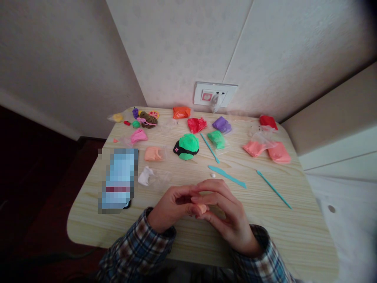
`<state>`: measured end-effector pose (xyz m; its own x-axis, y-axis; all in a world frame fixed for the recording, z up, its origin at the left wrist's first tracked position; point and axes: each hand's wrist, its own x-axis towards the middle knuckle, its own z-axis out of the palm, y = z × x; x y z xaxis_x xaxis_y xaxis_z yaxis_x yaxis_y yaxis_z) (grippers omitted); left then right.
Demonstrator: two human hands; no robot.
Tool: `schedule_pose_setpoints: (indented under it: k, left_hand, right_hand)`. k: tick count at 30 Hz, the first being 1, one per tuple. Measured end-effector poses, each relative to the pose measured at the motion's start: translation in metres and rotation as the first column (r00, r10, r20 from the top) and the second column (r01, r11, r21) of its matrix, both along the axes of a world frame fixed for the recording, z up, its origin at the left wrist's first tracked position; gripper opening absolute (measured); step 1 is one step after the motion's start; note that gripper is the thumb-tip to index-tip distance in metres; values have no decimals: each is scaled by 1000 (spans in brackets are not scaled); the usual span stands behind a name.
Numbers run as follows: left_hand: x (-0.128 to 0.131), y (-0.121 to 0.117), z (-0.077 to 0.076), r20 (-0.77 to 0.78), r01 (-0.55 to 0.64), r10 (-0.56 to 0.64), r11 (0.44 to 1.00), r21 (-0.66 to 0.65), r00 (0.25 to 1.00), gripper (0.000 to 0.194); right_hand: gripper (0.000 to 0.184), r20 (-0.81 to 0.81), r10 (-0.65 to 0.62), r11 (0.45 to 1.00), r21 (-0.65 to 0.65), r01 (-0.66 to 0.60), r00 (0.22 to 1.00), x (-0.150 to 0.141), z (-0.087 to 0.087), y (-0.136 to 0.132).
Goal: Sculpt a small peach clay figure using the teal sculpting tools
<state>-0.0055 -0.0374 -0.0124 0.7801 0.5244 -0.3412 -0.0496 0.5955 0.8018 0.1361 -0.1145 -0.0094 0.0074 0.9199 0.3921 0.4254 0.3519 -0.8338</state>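
Between the fingertips of both hands is a small lump of peach-coloured modelling clay (202, 208), partly hidden by the fingers. My left hand (173, 206) pinches it from the left, and my right hand (226, 212) curls its fingers and thumb around it from the right. Just beyond the hands lies a tiny white clay ball (213, 175), beside a flat turquoise modelling knife (226, 176). Farther back sits a green and black clay cap (186, 146) with a small pink flower on it. A packet of peach clay (154, 153) lies to its left.
Left on the table (88, 220) are a pixelated phone (120, 179) and white clay (145, 175) in a bag. Small clay models (148, 119) stand at the back left. Purple (222, 125), green (216, 139) and coral (279, 152) clay packets and a thin turquoise tool (273, 189) lie rightward.
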Motion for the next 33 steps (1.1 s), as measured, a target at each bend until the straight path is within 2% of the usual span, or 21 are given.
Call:
schedule_pose_setpoints:
  k: [5, 13, 18, 22, 26, 29, 31, 33]
  left_hand:
    - [-1, 0, -3, 24, 39, -37, 997, -63, 999, 37]
    - [-1, 0, -7, 81, 84, -72, 983, -162, 994, 38]
    - [-2, 0, -4, 11, 48, -48, 993, -105, 999, 23]
    - [0, -1, -6, 7, 1, 0, 999, -47, 1000, 28]
    - [1, 0, -10, 77, 21, -19, 1000, -21, 997, 29]
    - [1, -2, -12, 66, 3, -1, 1000, -19, 998, 26]
    - [2, -4, -12, 103, -40, 47, 997, -70, 994, 30]
    - [7, -5, -10, 193, -93, 130, 977, -191, 973, 42]
  right_hand:
    - [6, -44, -20, 1000, -7, 20, 999, -1, -1, -1]
    - [7, 15, -45, 998, 50, 45, 999, 0, -2, 1]
    - [9, 63, -48, 998, 51, 45, 997, 0, -2, 1]
    - [12, 64, -70, 996, 65, 66, 996, 1, -1, 0]
    - [6, 62, -116, 989, 95, 110, 991, 1, 0, 0]
    - [8, 89, -128, 986, 120, 117, 988, 1, 0, -1]
    - [11, 124, -161, 980, 139, 143, 979, 1, -1, 0]
    - [17, 207, -224, 966, 178, 188, 952, 1, -3, 0]
